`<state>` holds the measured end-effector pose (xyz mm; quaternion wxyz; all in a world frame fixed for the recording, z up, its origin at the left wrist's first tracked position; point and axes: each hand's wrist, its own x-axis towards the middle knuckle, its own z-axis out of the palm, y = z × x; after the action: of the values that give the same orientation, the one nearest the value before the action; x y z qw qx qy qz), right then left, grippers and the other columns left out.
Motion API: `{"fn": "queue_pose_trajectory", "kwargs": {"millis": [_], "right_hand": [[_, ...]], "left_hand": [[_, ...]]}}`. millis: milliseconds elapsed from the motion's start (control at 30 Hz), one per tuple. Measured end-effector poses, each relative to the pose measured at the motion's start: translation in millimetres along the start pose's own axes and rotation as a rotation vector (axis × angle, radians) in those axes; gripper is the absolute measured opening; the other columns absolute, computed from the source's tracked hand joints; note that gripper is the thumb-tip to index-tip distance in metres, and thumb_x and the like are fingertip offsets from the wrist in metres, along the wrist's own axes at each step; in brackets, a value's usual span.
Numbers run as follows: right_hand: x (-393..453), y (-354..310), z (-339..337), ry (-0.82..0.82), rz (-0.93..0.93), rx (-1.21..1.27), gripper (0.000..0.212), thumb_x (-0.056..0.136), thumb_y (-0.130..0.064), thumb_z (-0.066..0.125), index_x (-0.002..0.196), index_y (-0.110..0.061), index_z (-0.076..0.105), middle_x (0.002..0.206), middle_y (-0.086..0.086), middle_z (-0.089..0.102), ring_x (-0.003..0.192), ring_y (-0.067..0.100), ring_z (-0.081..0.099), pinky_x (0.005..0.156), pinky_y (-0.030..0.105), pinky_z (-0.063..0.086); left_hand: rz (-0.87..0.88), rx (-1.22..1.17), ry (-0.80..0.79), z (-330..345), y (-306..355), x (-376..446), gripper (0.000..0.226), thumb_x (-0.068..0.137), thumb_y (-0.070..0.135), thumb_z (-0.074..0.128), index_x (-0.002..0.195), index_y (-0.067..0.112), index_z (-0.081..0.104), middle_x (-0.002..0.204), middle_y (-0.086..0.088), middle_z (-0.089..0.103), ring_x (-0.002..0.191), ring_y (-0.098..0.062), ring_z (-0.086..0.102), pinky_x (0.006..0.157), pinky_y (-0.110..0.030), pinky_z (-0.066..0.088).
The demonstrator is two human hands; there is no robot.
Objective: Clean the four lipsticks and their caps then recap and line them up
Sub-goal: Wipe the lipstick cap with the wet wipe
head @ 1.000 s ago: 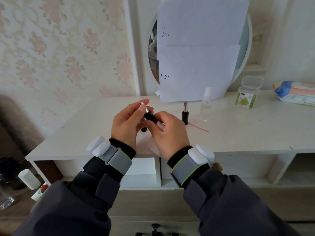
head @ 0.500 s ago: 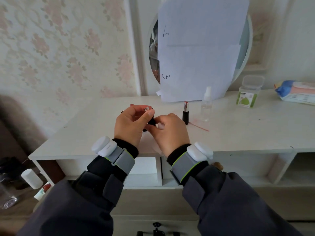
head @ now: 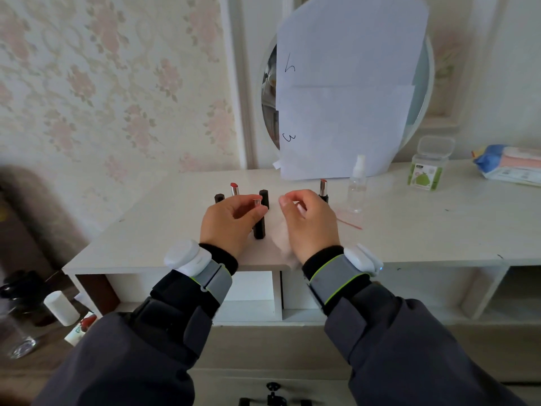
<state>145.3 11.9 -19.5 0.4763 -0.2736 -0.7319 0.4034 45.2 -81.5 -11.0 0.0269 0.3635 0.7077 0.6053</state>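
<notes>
My left hand [head: 231,221] grips an open lipstick [head: 259,230], a black tube with a silver top, which stands upright on the white dresser top [head: 164,230]. My right hand [head: 310,221] is just to its right, apart from the lipstick, with its fingers pinched on a white wipe [head: 281,241]. Behind my left hand stand a short black cap [head: 219,198], an open red-tipped lipstick [head: 235,189] and a taller black tube [head: 265,196]. Another open lipstick [head: 323,187] stands behind my right hand, its base hidden.
A clear spray bottle [head: 357,186] and a thin pink stick [head: 348,224] are right of my right hand. Further right are a green-labelled box [head: 427,168] and a wipes pack [head: 509,165]. A round mirror [head: 268,98] covered with paper sheets leans at the back.
Both hands have come down to the dresser top. The lipstick now stands upright on the surface in my left hand, and my right hand has let go of it and moved right with the wipe.
</notes>
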Motion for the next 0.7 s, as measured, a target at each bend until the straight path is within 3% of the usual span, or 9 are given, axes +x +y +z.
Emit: {"fn": "queue_pose_trajectory", "kwargs": {"millis": [167, 400, 567, 700], "right_hand": [[0, 0, -1, 0.052, 0.0, -0.001, 0.022, 0.096, -0.03, 0.058, 0.097, -0.01, 0.066, 0.096, -0.003, 0.066, 0.089, 0.009, 0.056, 0.074, 0.014, 0.035], [0, 0, -1, 0.045, -0.001, -0.012, 0.023, 0.096, -0.033, 0.058, 0.099, -0.011, 0.066, 0.096, -0.004, 0.065, 0.088, 0.007, 0.055, 0.073, 0.013, 0.035], [0, 0, -3, 0.045, -0.001, -0.027, 0.025, 0.096, -0.035, 0.057, 0.1, -0.012, 0.065, 0.096, -0.006, 0.064, 0.091, 0.007, 0.054, 0.08, 0.019, 0.039], [0, 0, -1, 0.046, 0.001, -0.032, 0.024, 0.096, -0.034, 0.057, 0.099, -0.011, 0.065, 0.094, -0.006, 0.063, 0.088, 0.007, 0.053, 0.072, 0.014, 0.034]], "left_hand": [[0.0, 0.05, -0.003, 1, -2, 0, 0.024, 0.081, 0.019, 0.076, 0.102, 0.03, 0.071, 0.093, 0.012, 0.073, 0.09, -0.004, 0.068, 0.094, -0.033, 0.052], [0.059, 0.114, 0.002, 0, 2, -5, 0.047, 0.081, 0.026, 0.076, 0.126, 0.021, 0.063, 0.106, 0.012, 0.069, 0.104, -0.005, 0.064, 0.096, -0.024, 0.046], [0.128, -0.137, 0.2, -4, 1, -14, 0.029, 0.09, 0.031, 0.062, 0.118, 0.024, 0.062, 0.098, 0.011, 0.066, 0.094, -0.008, 0.064, 0.087, -0.042, 0.055], [0.108, -0.177, 0.433, -15, -7, -9, 0.025, 0.087, 0.02, 0.055, 0.11, 0.025, 0.059, 0.092, 0.005, 0.056, 0.089, -0.026, 0.058, 0.087, -0.053, 0.051]]}}
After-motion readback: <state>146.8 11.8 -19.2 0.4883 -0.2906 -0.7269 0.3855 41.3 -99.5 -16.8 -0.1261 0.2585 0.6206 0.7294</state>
